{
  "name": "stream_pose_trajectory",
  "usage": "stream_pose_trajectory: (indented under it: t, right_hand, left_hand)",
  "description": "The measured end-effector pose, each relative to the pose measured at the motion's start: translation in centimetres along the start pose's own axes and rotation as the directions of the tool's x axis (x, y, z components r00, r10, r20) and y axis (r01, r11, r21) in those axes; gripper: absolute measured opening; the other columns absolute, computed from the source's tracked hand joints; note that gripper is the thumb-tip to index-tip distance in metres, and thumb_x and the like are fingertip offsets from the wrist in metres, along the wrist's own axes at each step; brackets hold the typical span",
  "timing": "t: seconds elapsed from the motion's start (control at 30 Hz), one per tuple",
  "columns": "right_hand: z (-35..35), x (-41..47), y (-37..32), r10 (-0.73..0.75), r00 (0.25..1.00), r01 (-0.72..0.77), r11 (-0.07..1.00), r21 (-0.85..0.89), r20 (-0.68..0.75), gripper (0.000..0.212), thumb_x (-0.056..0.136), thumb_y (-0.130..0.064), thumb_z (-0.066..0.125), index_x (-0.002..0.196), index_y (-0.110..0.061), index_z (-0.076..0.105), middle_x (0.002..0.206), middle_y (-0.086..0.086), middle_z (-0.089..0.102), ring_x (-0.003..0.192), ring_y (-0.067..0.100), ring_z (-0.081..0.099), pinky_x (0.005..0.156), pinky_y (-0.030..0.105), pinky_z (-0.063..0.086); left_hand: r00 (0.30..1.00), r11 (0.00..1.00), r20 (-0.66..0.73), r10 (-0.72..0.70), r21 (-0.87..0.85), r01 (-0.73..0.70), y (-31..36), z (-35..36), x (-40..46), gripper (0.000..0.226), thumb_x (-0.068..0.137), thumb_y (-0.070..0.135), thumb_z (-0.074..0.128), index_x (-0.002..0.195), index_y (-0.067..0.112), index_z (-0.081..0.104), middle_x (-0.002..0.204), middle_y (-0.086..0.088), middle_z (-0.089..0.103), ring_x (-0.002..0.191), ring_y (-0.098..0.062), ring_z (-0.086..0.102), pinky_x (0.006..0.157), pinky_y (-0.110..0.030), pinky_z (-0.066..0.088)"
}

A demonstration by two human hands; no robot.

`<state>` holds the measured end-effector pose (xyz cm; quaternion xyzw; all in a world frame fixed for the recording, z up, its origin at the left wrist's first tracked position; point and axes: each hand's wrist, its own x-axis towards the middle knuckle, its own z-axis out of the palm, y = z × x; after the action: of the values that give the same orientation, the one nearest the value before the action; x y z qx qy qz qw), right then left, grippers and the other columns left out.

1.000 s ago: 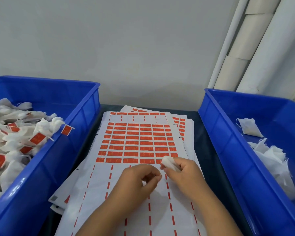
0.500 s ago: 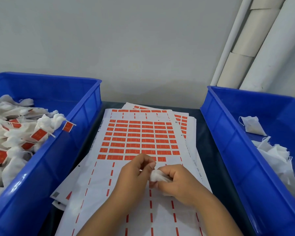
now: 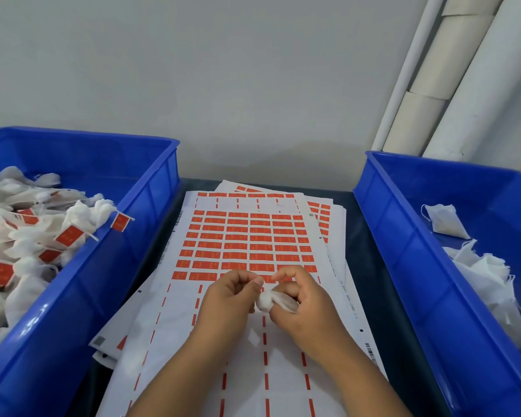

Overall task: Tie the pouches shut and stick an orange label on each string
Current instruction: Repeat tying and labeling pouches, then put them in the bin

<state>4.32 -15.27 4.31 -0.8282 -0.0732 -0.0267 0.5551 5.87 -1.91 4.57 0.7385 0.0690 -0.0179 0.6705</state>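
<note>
Both hands work at the centre of the head view, over the label sheets. Right hand (image 3: 304, 308), at 3 o'clock of the pair, curls its fingers round a small white fabric pouch (image 3: 275, 301) and grips it. Left hand (image 3: 230, 299), at 9 o'clock, has thumb and forefinger pressed together just beside the gathered pouch neck, apparently pinching the string; the string itself is too thin to confirm.

The pouch lies between the hands, with its long axis running roughly 3 to 9 o'clock and its bunched neck pointing toward the left hand. Judged from this, the tying step is in hand, and the left hand is the nearer one for drawing the string tight.

Under the hands lies a white backing sheet carrying rows of orange rectangular labels (image 3: 244, 245). The nearest full label row sits at 12 o'clock, just beyond the fingertips.

A blue plastic bin on the right (image 3: 403, 251), at 3 o'clock, holds loose white pouches with no labels visible. A blue plastic bin on the left (image 3: 109, 266), at 9 o'clock, holds tied pouches bearing orange labels.
</note>
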Motion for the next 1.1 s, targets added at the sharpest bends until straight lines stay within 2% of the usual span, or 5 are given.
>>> stream_pose_trajectory:
  t: [0.1, 0.3, 0.67, 0.83, 1.1]
  right_hand:
    - [0.1, -0.1, 0.0, -0.056, 0.998, 0.055, 0.998, -0.021, -0.030, 0.033, 0.084, -0.024, 0.071, 0.089, -0.052, 0.055, 0.092, -0.039, 0.060, 0.095, -0.018, 0.053, 0.068, -0.002, 0.041]
    - [0.2, 0.1, 0.2, -0.078, 0.996, 0.072, 0.991, -0.109, -0.048, 0.021, 0.087, -0.027, 0.067, 0.082, -0.045, 0.057, 0.089, -0.048, 0.053, 0.096, -0.022, 0.047, 0.067, -0.006, 0.038]
    - [0.1, 0.2, 0.4, 0.030, 0.989, -0.030, 1.000, -0.001, -0.142, 0.013, 0.084, -0.027, 0.068, 0.073, -0.034, 0.066, 0.080, -0.025, 0.067, 0.086, -0.009, 0.059, 0.058, 0.002, 0.045]
    - [0.0, 0.5, 0.0, 0.258, 0.942, -0.169, 0.917, 0.361, -0.215, 0.022, 0.084, -0.030, 0.069, 0.073, -0.050, 0.071, 0.083, -0.028, 0.069, 0.086, 0.008, 0.067, 0.073, 0.020, 0.054]
    - [-0.3, 0.4, 0.1, 0.393, 0.917, -0.281, 0.757, 0.590, -0.068, 0.017, 0.089, -0.016, 0.062, 0.102, -0.021, 0.072, 0.103, -0.001, 0.073, 0.105, 0.025, 0.064, 0.098, 0.051, 0.048]
  left_hand:
    - [0.998, 0.998, -0.020, -0.060, -0.025, 0.060, 0.0, -0.2, 0.1, 0.018, 0.089, 0.024, 0.061, 0.073, 0.021, 0.069, 0.070, -0.004, 0.066, 0.068, -0.019, 0.058, 0.067, -0.032, 0.055]
    - [0.994, 0.994, -0.035, -0.104, 0.041, 0.106, 0.1, 0.0, -0.1, 0.019, 0.089, 0.023, 0.058, 0.072, 0.022, 0.068, 0.064, 0.005, 0.062, 0.066, -0.013, 0.054, 0.057, -0.022, 0.042]
    - [0.992, 0.992, -0.032, -0.121, 0.039, 0.122, 0.3, 0.2, 0.0, 0.017, 0.088, 0.027, 0.061, 0.073, 0.023, 0.065, 0.068, 0.005, 0.063, 0.069, -0.013, 0.057, 0.055, -0.017, 0.042]
    - [0.996, 0.997, -0.075, 0.041, 0.072, -0.035, 0.4, 0.6, -0.7, 0.012, 0.085, 0.023, 0.066, 0.074, 0.026, 0.063, 0.070, 0.015, 0.062, 0.070, -0.007, 0.060, 0.050, -0.006, 0.041]
    - [0.888, 0.822, 0.038, 0.458, 0.363, -0.440, 0.3, 0.9, -1.9, 0.034, 0.074, 0.023, 0.076, 0.072, 0.050, 0.055, 0.077, 0.026, 0.053, 0.087, 0.013, 0.047, 0.067, 0.001, 0.039]
